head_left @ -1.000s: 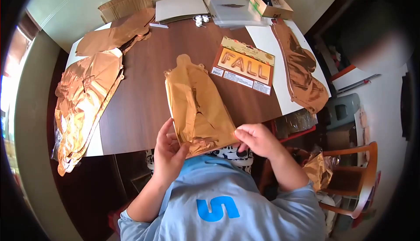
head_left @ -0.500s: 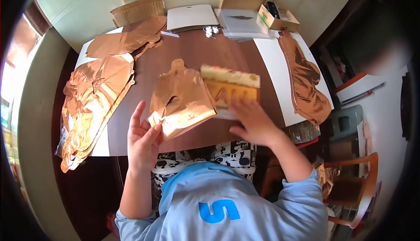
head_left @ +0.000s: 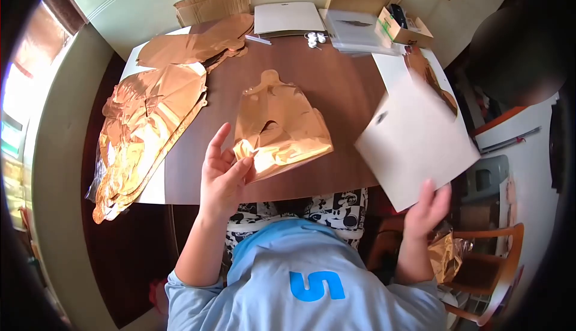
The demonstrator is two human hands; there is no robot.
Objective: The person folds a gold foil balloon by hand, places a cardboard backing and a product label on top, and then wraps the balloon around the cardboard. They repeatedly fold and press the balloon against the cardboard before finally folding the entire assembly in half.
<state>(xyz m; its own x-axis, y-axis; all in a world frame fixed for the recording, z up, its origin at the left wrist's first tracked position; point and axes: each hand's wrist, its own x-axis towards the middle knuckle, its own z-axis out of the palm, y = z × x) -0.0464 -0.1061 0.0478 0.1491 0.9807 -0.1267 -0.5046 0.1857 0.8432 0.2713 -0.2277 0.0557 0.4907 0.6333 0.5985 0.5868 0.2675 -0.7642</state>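
A folded copper-coloured foil sheet (head_left: 279, 124) with a rounded tab at its top is pinched at its lower left corner by my left hand (head_left: 227, 172), thumb on top. On the right my right hand (head_left: 427, 211), slightly blurred, grips the lower edge of a pale square card (head_left: 420, 142). The card is tilted and has a small dark slot near its left corner. It covers part of the foil at the table's right side. A wide gap separates the card from the folded foil.
Foil sheets (head_left: 150, 115) lie along the left of the brown table (head_left: 312, 79). At the back are white card (head_left: 289, 19), small white items (head_left: 314, 40), clear plastic sheets (head_left: 354, 31) and an open box (head_left: 405, 30). A wooden chair (head_left: 486, 265) stands at the right.
The patterned yellow and cream piece beside the foil is no longer visible. My right hand has moved right and toward my body and now holds the pale card. My left hand keeps the foil.
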